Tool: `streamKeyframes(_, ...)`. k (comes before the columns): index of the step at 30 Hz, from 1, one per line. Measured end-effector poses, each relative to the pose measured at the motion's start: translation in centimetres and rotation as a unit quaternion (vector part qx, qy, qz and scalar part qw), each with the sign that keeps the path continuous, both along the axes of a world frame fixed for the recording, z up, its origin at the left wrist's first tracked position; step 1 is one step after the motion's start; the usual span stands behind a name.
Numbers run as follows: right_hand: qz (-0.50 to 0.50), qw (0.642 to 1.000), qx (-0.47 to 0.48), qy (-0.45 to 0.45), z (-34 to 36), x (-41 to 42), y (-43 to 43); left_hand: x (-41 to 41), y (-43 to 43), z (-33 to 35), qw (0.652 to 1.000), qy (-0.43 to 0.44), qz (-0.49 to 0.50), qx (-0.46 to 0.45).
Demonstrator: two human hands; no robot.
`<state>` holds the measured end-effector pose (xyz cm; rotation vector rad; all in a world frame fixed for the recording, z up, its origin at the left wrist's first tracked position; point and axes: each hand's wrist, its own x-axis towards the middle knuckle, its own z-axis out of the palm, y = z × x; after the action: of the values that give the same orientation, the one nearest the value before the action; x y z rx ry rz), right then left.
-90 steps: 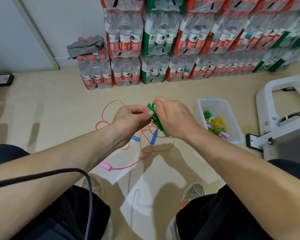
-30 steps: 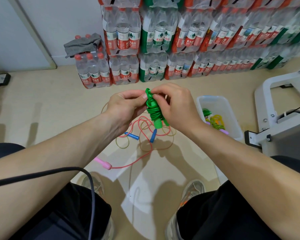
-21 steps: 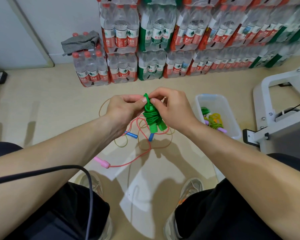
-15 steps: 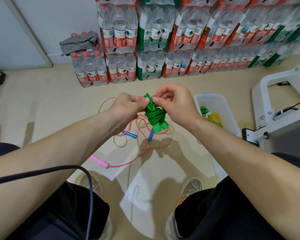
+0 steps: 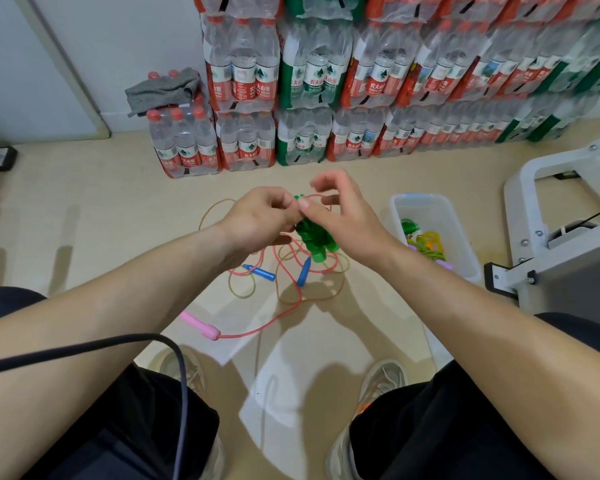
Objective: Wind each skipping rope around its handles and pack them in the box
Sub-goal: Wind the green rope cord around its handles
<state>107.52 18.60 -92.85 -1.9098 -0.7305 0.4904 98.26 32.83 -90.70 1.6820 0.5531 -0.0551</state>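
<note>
A green skipping rope (image 5: 314,239), wound into a bundle around its handles, hangs between my hands above the floor. My left hand (image 5: 257,220) grips the top of the bundle from the left. My right hand (image 5: 340,216) has its thumb against the rope's top loop and its other fingers lifted and spread, blurred. On the floor below lie a pink rope with a pink handle (image 5: 201,327) and a yellowish rope with blue handles (image 5: 262,273). A clear plastic box (image 5: 426,206) to the right holds wound ropes, green, yellow and purple.
Shrink-wrapped packs of water bottles (image 5: 291,98) are stacked along the far wall, a grey cloth (image 5: 163,90) on one. A white metal frame (image 5: 548,209) stands at the right. A dark cable (image 5: 118,344) crosses my left arm. My knees and shoes are at the bottom.
The green bundle has stayed between my hands while they worked at its top loop. My right hand's fingers have now lifted and spread away from the rope; the view tilted slightly.
</note>
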Motion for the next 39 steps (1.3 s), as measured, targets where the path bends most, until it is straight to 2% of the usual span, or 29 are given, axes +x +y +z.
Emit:
streamKeyframes(2,0.063,0.998,-0.03,0.007,0.2,-0.3,0.0,-0.1,-0.2,0.2,1.0,-0.005,-0.012,0.001)
streamKeyframes(5,0.074,0.997,-0.015,0.014,0.1,-0.6,0.3,-0.3,-0.6,0.4,0.999,-0.035,0.01,-0.007)
streamKeyframes(12,0.051,0.995,-0.018,-0.085,0.4,-0.7,0.1,-0.4,-1.2,0.4,0.992,-0.047,0.08,-0.081)
streamKeyframes(20,0.079,0.979,-0.059,-0.177,0.7,-0.2,-0.3,-0.7,-1.1,0.3,0.995,-0.052,0.066,-0.049)
streamKeyframes(22,0.101,0.976,-0.076,-0.18,0.9,-0.1,-0.5,-0.8,-1.2,0.5,0.992,-0.051,0.086,-0.08)
streamKeyframes(25,0.123,0.971,-0.082,-0.188,0.7,-0.5,-0.8,-0.9,-1.8,0.7,0.977,-0.017,0.114,-0.181)
streamKeyframes(30,0.126,0.978,-0.038,-0.159,0.5,-0.8,-0.6,-0.6,-1.8,0.6,0.975,0.024,0.149,-0.163)
streamKeyframes(33,0.115,0.986,-0.023,-0.122,0.5,-1.0,-0.4,-0.5,-1.9,1.0,0.96,0.024,0.156,-0.23)
streamKeyframes(36,0.106,0.985,-0.027,-0.132,0.6,-1.0,0.0,-0.3,-2.0,1.9,0.933,0.025,0.172,-0.316)
streamKeyframes(39,0.098,0.983,-0.034,-0.153,0.7,-0.8,0.4,0.0,-2.3,2.6,0.926,0.02,0.176,-0.333)
